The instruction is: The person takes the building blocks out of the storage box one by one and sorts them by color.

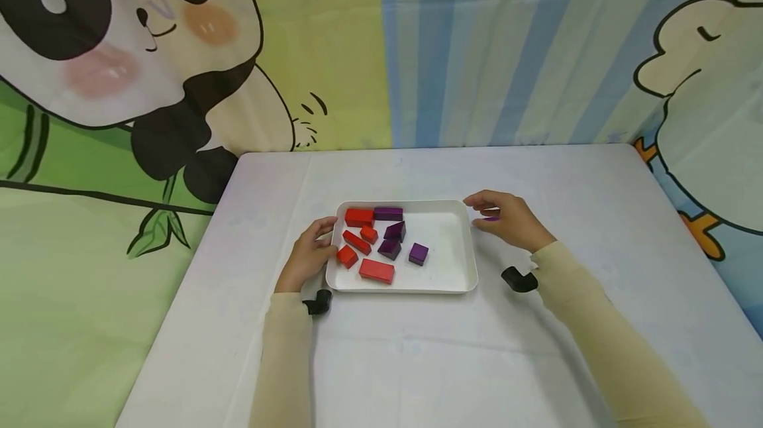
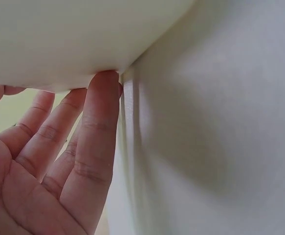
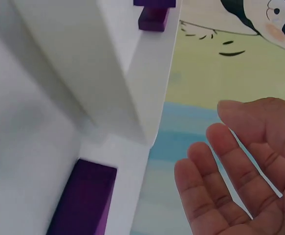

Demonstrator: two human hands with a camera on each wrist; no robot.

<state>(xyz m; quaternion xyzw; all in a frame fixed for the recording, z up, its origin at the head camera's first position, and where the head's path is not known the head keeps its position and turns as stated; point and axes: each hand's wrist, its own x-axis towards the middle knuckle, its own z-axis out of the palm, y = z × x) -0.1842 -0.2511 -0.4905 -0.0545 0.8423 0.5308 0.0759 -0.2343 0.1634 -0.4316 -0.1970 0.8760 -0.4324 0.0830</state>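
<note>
A shallow white tray [image 1: 441,275] with red and purple blocks sits in the middle of the table. My left hand [image 1: 310,256] is at the tray's left side; the left wrist view shows its fairly straight fingers [image 2: 96,132] touching the outer wall. Beyond the tray's right end is my right hand [image 1: 509,219], its fingers apart and holding nothing. Outside the tray near that hand lies a purple block [image 3: 83,200], mostly hidden by the hand in the head view. Inside, a red block [image 1: 377,271] lies near the front and a purple block [image 1: 418,254] right of the others.
Several more red blocks [image 1: 359,217] and purple blocks [image 1: 388,214] lie in the left half of the tray. White cloth covers the table [image 1: 417,362]. Behind it hangs a backdrop [image 1: 334,50] with cartoon animals. Black wrist straps [image 1: 520,279] show below both hands.
</note>
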